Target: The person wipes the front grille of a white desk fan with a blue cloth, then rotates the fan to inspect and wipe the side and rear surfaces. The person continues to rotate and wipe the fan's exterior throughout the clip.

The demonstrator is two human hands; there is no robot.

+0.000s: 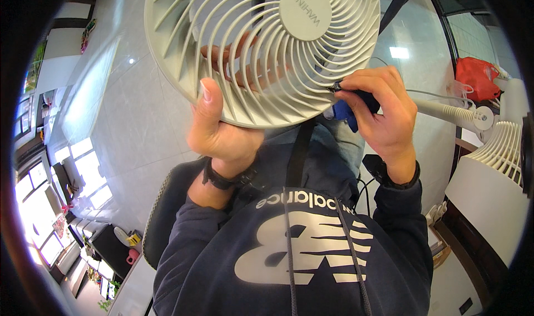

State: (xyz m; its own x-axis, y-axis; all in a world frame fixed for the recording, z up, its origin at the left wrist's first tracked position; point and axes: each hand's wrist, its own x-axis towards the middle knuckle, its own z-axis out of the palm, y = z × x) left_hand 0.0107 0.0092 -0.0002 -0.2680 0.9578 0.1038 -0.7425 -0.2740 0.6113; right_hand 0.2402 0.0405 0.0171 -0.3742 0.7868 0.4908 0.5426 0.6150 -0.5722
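A round white plastic fan grille [254,118] with curved spiral ribs is raised in front of my chest. Its round centre cap [305,12] bears lettering. My left hand [225,124] grips the lower left rim, thumb on the near face and fingers showing through the ribs from behind. At the lower right rim, my right hand [379,103] pinches a dark blue cloth [348,111] between thumb and fingertips. A bunched dark tip of that cloth touches the ribs near the rim. The rest of the cloth hangs below, partly hidden by my fingers.
To my right stands a white fan body [488,199] with a ribbed guard, beside a white pole [450,111] and a grey cable [434,93]. A red plastic bag [477,78] lies beyond. A dark padded chair [169,207] is under me on the tiled floor [137,120].
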